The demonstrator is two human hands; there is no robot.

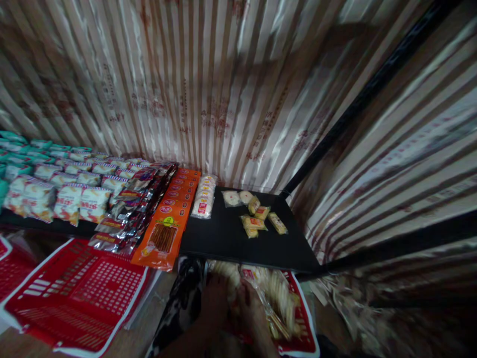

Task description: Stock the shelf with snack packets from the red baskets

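Both my hands are down in a red shopping basket (312,328) below the shelf edge. My left hand (216,296) is dark and blurred by the pale round wrapped snacks on the basket's left side. Close beside it, my right hand (249,301) reaches in among the clear-wrapped snack packets (278,293). The fingers of both hands are too dim and hidden to show whether they grip anything. On the black shelf (223,242) above lie yellow wrapped snacks (262,213) and two round white packets (231,198). A short row of white packets (204,197) stands to their left.
Overlapping orange snack bags (167,219), dark foil bags (122,214), white bags (69,201) and green packs (17,154) fill the shelf leftward. Another red basket (93,293) sits lower left. Black poles (357,99) slant at the right before the striped curtain (208,74).
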